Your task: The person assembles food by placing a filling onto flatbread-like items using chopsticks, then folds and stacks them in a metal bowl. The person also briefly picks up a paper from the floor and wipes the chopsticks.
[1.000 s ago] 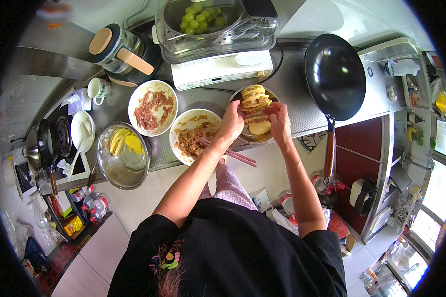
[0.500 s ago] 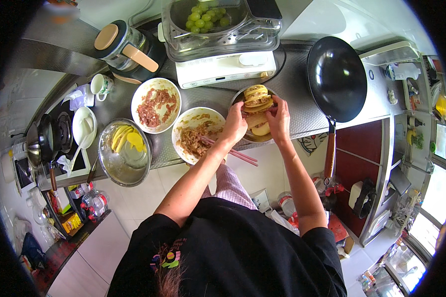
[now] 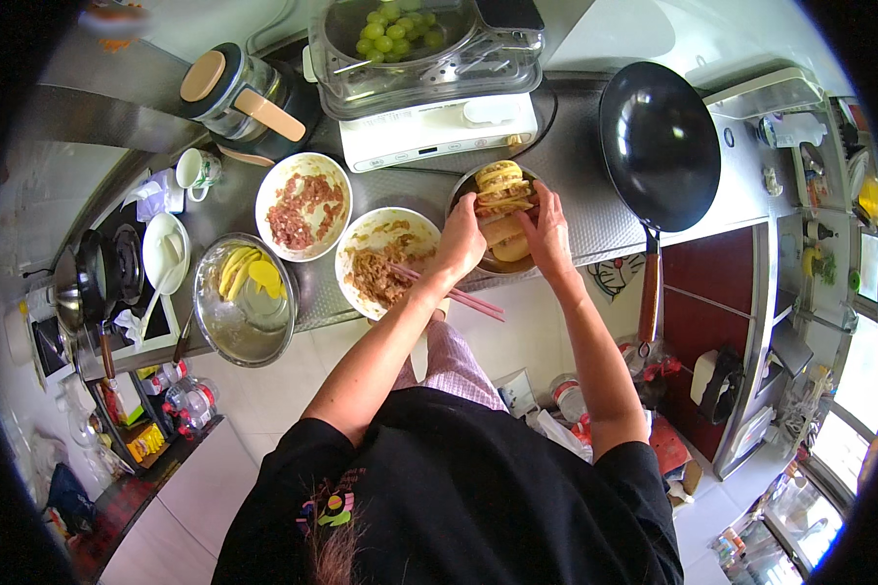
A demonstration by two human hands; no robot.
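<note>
Both my hands are over a round metal bowl at the counter's front edge. It holds stacked, pale yellow slices with meat filling between them. My left hand and my right hand have curled fingers on either side of a filled slice sandwich, gripping it between them. Part of it is hidden by the fingers. Left of my left hand, a white bowl holds brown minced filling, with pink chopsticks resting across it. Another white bowl contains reddish minced meat.
Farther left stands a metal basin with yellow slices. A black frying pan lies to the right, its wooden handle past the counter edge. Behind are a white appliance, green grapes and a glass kettle.
My hands have shifted slightly down into the bowl with the filled slice sandwich. My right hand has turned, its fingers now lying flatter along the side. The view has moved a little.
</note>
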